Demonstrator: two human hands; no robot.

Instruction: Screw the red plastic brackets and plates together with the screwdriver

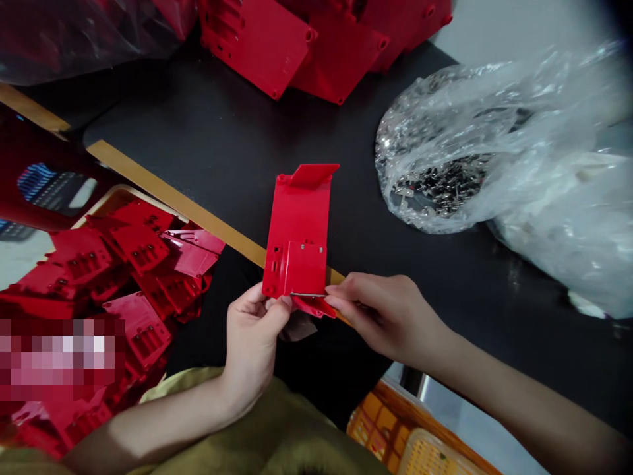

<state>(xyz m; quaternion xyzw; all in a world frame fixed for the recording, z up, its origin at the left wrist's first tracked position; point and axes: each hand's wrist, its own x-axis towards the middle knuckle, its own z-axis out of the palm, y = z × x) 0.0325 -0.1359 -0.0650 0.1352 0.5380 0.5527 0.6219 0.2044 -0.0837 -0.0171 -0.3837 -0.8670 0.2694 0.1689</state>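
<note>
A flat red plastic part (300, 224) with a small hinged flap at its near end is held upright over the black table (217, 152). My left hand (253, 336) grips its near left corner, thumb on the front face. My right hand (383, 313) pinches a thin metal pin (307, 295) that lies across the part's lower edge, fingertips touching the part's right corner.
A wooden box (119, 198) at the left holds several red plastic parts (143, 264). More red parts (297, 39) are stacked at the table's far edge. A clear plastic bag (445, 152) with small metal pieces lies at the right, beside a second bag (568, 231).
</note>
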